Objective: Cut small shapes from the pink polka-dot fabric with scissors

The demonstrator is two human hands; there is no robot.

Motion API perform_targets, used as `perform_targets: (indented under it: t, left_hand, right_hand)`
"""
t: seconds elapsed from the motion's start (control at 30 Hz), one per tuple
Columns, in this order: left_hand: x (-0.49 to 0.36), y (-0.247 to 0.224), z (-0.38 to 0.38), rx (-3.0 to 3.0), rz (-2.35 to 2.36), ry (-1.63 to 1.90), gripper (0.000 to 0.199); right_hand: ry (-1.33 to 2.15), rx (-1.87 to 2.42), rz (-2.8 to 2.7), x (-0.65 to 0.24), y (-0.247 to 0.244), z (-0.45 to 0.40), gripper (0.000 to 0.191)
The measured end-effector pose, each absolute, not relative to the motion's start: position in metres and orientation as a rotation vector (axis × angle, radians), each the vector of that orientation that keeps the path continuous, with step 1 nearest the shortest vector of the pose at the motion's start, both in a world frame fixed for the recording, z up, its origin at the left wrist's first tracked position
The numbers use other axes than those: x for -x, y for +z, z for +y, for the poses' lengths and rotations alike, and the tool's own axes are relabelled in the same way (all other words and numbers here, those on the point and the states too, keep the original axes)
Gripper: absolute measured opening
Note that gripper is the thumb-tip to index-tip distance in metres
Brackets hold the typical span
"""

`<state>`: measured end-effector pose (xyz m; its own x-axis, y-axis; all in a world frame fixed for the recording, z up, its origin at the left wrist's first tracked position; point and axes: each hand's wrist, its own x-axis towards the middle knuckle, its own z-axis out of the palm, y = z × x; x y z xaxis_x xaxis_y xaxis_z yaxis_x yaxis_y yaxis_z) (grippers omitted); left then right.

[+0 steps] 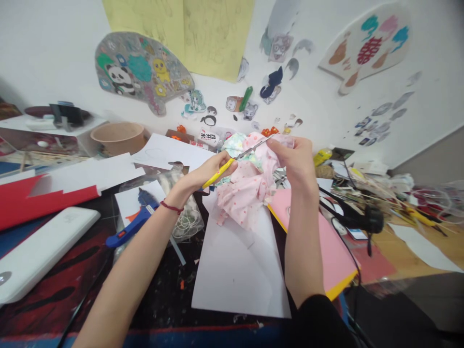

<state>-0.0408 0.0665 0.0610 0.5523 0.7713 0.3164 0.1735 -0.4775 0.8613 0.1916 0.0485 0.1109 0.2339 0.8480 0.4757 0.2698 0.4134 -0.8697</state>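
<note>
My left hand [208, 170] is wrapped round the yellow handle of a pair of scissors [219, 173]. The scissors' metal blades point up and right, reaching to the pink dotted cloth [244, 193]. My right hand [297, 157] pinches the upper edge of that cloth by the blade tips. The cloth hangs in loose folds over a white paper sheet [235, 266]. Behind it a pale green patterned cloth [234, 143] is bunched up. Whether the blades are parted I cannot make out.
A blue glue gun [132, 224] and a bag of white string [188, 217] lie left of the sheet. A white power bank [47, 251] is at far left. To the right are a pink folder [333, 246], a black clamp-like device [369, 218] and clutter. A decorated wall stands behind.
</note>
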Motion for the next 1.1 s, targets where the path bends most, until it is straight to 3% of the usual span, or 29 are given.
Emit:
perform_targets:
  t: [1.1]
  left_hand:
    - [0.037,0.052,0.072,-1.856,0.655,0.913,0.043]
  right_hand:
    - [0.552,1.066,-1.315,-0.188,0.110,0.050,0.034]
